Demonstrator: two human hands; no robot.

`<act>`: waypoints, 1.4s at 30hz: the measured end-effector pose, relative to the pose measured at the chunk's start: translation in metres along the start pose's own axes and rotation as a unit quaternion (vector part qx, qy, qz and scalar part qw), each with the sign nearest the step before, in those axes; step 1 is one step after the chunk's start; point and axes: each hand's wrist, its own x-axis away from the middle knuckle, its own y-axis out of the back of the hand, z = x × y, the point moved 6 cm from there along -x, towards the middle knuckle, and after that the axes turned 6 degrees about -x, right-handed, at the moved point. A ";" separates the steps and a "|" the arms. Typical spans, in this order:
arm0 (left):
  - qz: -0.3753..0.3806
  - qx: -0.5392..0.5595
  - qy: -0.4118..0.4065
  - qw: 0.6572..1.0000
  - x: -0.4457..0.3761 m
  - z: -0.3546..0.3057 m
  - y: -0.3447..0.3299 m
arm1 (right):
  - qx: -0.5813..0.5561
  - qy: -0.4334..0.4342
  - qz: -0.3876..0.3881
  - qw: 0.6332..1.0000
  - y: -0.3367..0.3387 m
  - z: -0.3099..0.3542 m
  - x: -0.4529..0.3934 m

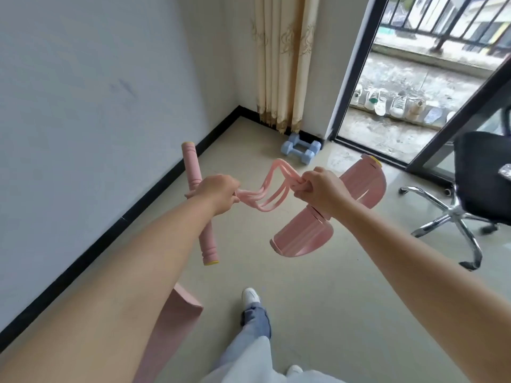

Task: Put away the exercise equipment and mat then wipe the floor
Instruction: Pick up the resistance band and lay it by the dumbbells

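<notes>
I hold a pink pedal resistance puller in the air at chest height. My left hand (pixel 218 194) grips the middle of its foam handle bar (pixel 190 167), which stands almost upright. My right hand (pixel 318 189) is closed on the centre of the foot pedal bar (pixel 301 239), where the elastic bands join it. The pink bands (pixel 268 186) hang slack and twisted between my hands. Two light blue dumbbells (pixel 300 148) lie on the floor by the curtain. A pink mat (pixel 171 324) lies on the floor along the wall, partly hidden by my left arm.
A black office chair (pixel 470 194) on a chrome star base stands at the right. An open sliding door (pixel 467 111) leads to a balcony with several shoes (pixel 398 105) in a row. A beige curtain (pixel 282 62) hangs in the corner. My feet (pixel 250 295) stand on the tiled floor.
</notes>
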 end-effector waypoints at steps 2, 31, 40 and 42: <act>0.008 0.005 0.007 1.000 -0.044 0.016 0.009 | 0.003 0.005 0.005 1.000 0.003 -0.004 -0.048; 0.087 -0.130 -0.142 0.977 -0.667 0.125 0.156 | -0.025 -0.134 0.011 0.991 0.064 -0.147 -0.651; 0.166 -0.216 -0.265 0.925 -0.788 0.140 0.098 | -0.040 -0.191 0.094 0.976 -0.009 -0.172 -0.739; 0.174 -0.223 -0.302 0.910 -0.817 0.143 0.072 | -0.038 -0.213 0.116 0.969 -0.030 -0.180 -0.751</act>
